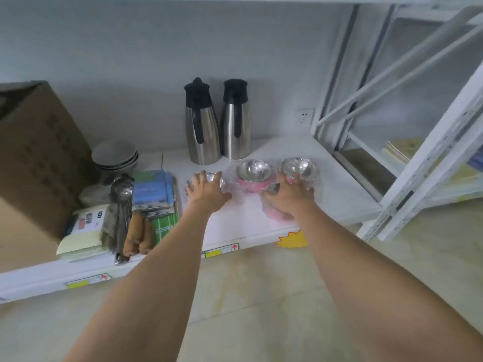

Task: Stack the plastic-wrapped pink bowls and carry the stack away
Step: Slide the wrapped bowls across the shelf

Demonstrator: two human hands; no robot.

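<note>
Three plastic-wrapped pink bowls with shiny metal insides stand in a row on a low white shelf (261, 226). My left hand (206, 193) lies over the left bowl (218, 180), fingers curled around its rim. The middle bowl (254, 175) stands free between my hands. My right hand (288, 197) grips the near side of the right bowl (299, 167). A further pink wrapped piece (277, 216) shows under my right wrist; whether it is another bowl I cannot tell.
Two steel jugs (217, 126) with black lids stand behind the bowls. Grey bowls (115, 155), ladles (121, 199), packets (154, 189) and a cardboard box (34, 158) fill the shelf's left. A white shelf frame (428, 158) rises at right. Tiled floor lies below.
</note>
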